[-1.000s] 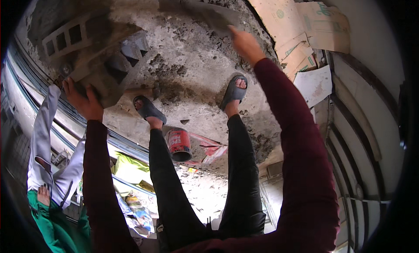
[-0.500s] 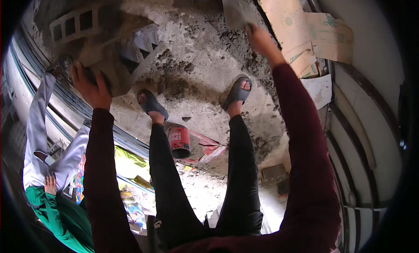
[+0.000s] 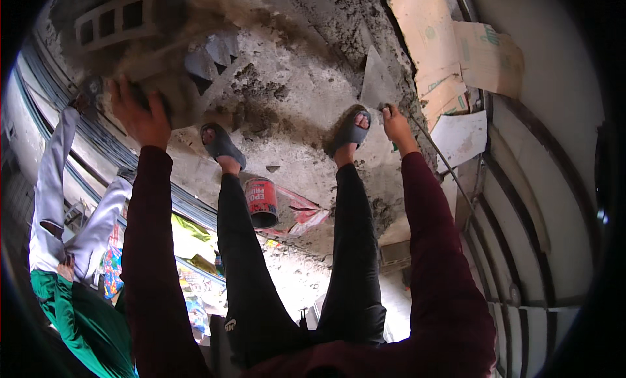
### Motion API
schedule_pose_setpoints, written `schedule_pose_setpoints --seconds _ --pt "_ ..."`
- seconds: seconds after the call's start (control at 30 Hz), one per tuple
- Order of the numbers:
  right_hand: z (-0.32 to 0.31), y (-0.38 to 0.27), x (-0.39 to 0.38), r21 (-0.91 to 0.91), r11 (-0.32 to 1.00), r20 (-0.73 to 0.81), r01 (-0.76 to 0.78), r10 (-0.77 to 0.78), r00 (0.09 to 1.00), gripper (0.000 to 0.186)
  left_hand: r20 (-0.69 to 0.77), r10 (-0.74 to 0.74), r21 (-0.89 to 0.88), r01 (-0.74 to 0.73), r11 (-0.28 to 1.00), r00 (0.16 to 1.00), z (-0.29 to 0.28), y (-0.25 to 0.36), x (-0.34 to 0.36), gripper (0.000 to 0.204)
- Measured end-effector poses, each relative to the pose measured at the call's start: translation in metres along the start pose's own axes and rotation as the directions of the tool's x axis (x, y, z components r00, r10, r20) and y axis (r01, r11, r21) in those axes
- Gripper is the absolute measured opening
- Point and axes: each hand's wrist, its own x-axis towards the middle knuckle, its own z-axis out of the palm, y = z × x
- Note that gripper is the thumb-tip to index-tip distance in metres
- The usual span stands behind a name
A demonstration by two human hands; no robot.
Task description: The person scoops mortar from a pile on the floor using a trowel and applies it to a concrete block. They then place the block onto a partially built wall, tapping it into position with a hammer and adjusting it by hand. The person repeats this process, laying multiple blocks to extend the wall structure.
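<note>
My right hand point(image 3: 399, 129) is closed on the handle of a trowel point(image 3: 378, 83), its grey pointed blade reaching over the floor beyond my foot. My left hand point(image 3: 140, 117) has its fingers stretched and thumb apart, against the near edge of a dusty grey block-like thing point(image 3: 177, 94). That spot is dim and blurred, so its exact kind is unclear. Farther off lies a hollow concrete block point(image 3: 117, 23) with three square holes showing. Another grey block point(image 3: 212, 58) with notched ends sits to its right. Wet mortar point(image 3: 342, 16) is spread along the far floor.
Between my sandalled feet and legs lies a red paint can point(image 3: 262, 203) on its side, beside a torn red-and-white bag point(image 3: 303, 215). Cardboard point(image 3: 427, 39) lines the right edge. A thin rod point(image 3: 450, 166) slants by my right forearm. At left, a person in green point(image 3: 81, 313) sits near long pipes.
My right hand and the trowel have come nearer to me, from the cardboard's far edge to beside my right foot. My left hand stays at nearly the same spot.
</note>
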Motion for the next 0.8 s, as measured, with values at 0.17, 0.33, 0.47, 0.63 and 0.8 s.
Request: schedule_pose_setpoints --seconds 0.17,0.33,0.47,0.63,0.8 --pt "0.004 -0.008 -0.041 0.572 0.725 0.214 -0.384 0.32 0.923 0.036 0.008 0.0 0.001 0.0 1.0 1.0 0.007 0.004 -0.001 0.065" --pt "0.064 -0.045 -0.045 0.833 -0.431 0.532 -0.347 0.45 0.717 0.029 0.021 0.021 0.007 -0.021 1.0 1.0 0.002 -0.002 -0.001 0.065" --pt "0.082 -0.12 0.023 0.732 -0.667 0.571 -0.137 0.492 0.657 0.028 0.044 0.039 -0.002 -0.039 0.999 0.998 0.006 0.002 0.0 0.066" --pt "0.039 -0.226 0.063 0.765 -0.625 0.465 -0.156 0.367 0.806 0.037 0.072 0.066 -0.024 -0.064 0.998 0.995 0.012 -0.002 0.003 0.067" --pt "0.056 -0.221 0.0 0.828 -0.366 0.52 -0.426 0.213 0.827 0.048 0.077 0.066 0.096 -0.074 0.993 0.995 -0.001 -0.062 -0.012 0.068"
